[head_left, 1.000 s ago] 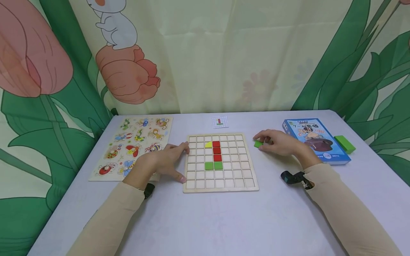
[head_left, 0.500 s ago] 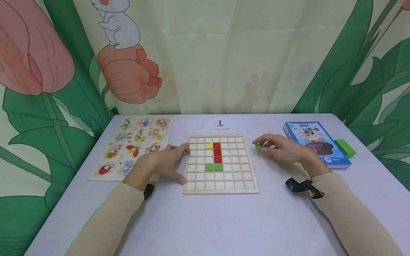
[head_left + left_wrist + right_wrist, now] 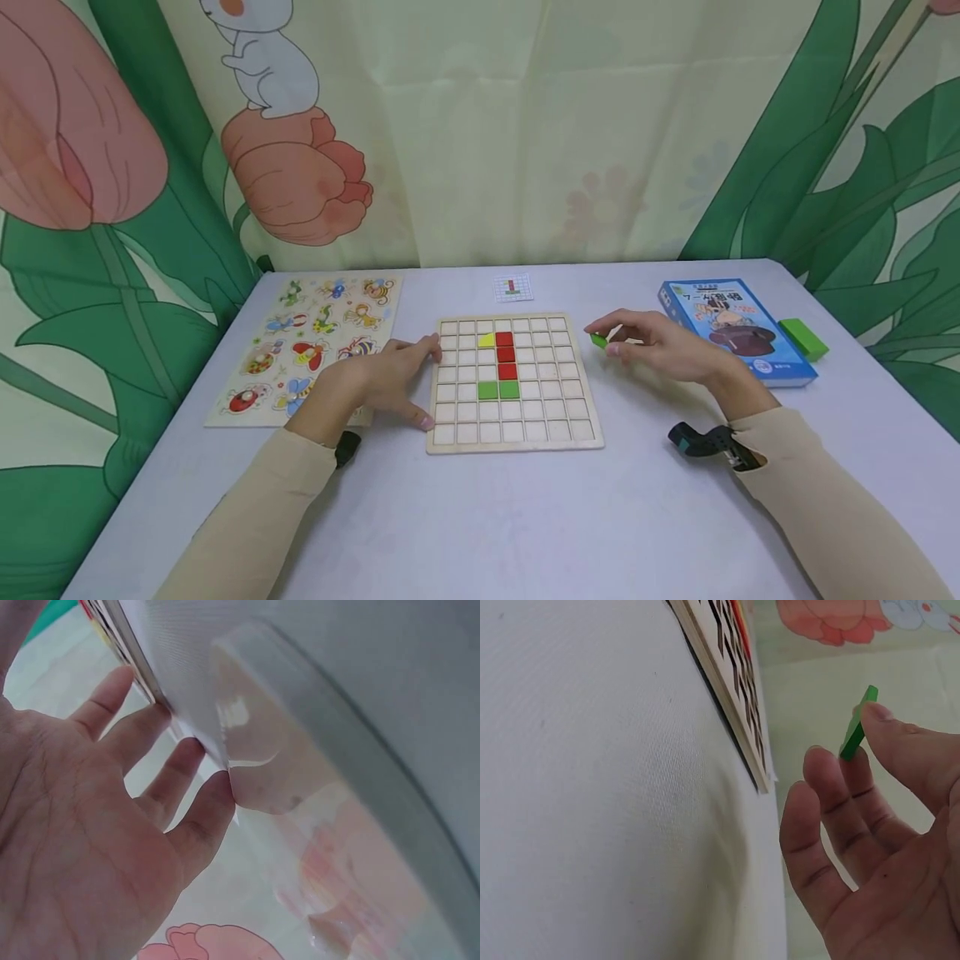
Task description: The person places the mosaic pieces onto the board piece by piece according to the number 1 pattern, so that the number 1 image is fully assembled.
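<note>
My left hand [image 3: 382, 375] rests at the left edge of a pale wooden grid board [image 3: 557, 392], thumb near the lower corner and fingers farther up. Its fingers look fairly straight in the left wrist view. In the board's cells lie a yellow tile [image 3: 487, 340] with a slanted side, a column of red tiles [image 3: 506, 353] and two green tiles [image 3: 509, 389]. Right of the board, my right hand [image 3: 667, 346] pinches another small green tile [image 3: 598, 341] between thumb and fingertips. The right wrist view shows this tile [image 3: 859, 724] tilted, held off the table.
A small card [image 3: 513, 287] with a grid picture lies behind the board. To the left is a board with colourful insect pictures [image 3: 311, 304], partly under my left arm. At right sits a blue box [image 3: 738, 333], a green block [image 3: 804, 340] beside it.
My right hand has raised the green tile from the table, tilted it and shifted slightly left toward the board. My left hand stays at the board's edge.
</note>
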A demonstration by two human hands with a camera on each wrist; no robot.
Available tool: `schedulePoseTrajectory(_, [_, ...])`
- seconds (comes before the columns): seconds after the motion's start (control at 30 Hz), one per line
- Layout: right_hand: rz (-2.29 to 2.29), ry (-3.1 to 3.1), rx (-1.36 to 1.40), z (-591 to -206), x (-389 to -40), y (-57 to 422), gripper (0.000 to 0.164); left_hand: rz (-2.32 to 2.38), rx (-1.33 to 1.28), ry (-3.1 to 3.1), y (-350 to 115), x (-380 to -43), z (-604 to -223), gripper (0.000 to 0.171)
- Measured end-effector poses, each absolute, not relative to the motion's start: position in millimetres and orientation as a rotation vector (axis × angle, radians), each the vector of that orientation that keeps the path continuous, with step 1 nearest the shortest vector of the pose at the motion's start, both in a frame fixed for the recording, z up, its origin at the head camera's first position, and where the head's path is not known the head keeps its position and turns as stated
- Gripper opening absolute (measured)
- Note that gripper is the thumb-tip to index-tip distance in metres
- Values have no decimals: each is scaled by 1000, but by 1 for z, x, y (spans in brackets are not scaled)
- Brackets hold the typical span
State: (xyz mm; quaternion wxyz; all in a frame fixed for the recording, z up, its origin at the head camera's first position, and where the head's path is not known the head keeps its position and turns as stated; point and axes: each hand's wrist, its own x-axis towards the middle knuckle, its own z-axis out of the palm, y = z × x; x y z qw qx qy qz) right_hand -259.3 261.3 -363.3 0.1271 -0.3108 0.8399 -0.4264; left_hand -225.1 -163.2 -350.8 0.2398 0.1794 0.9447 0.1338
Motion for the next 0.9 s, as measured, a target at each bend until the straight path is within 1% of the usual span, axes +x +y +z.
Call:
schedulePoseTrajectory(0.23, [-1318, 2366, -915, -363, -259, 253, 37, 364, 486, 2590, -163, -226, -350, 103])
schedulePoseTrajectory(0.9, [-1288, 2263, -1044, -359, -252, 216, 36, 389, 506, 2578, -165, -225, -351, 100])
